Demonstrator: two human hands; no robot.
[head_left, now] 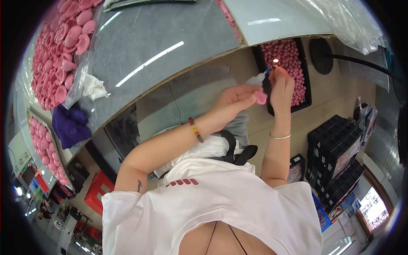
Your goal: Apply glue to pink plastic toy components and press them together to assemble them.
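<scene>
My left hand (238, 102) pinches a small round pink plastic piece (261, 97) with a raised rim between thumb and fingers. Just past it, a whitish translucent bottle (256, 79) with a thin blue tip (268, 69) points toward my right hand; which hand supports it, I cannot tell. My right hand (281, 85) is closed, its fingertips together beside that tip. Something small and orange-brown shows at those fingertips, too small to name. Below both hands, a black crate (307, 95) holds many small pink pieces.
A grey-topped table (157, 46) stretches ahead, with a heap of pink plastic shells (63, 51), crumpled white tissue (95, 87) and purple cloth (71, 125) at left. A tray of pink domes (44, 146) lies nearer. Black crates (333, 144) are stacked at right, near a black round base (321, 56).
</scene>
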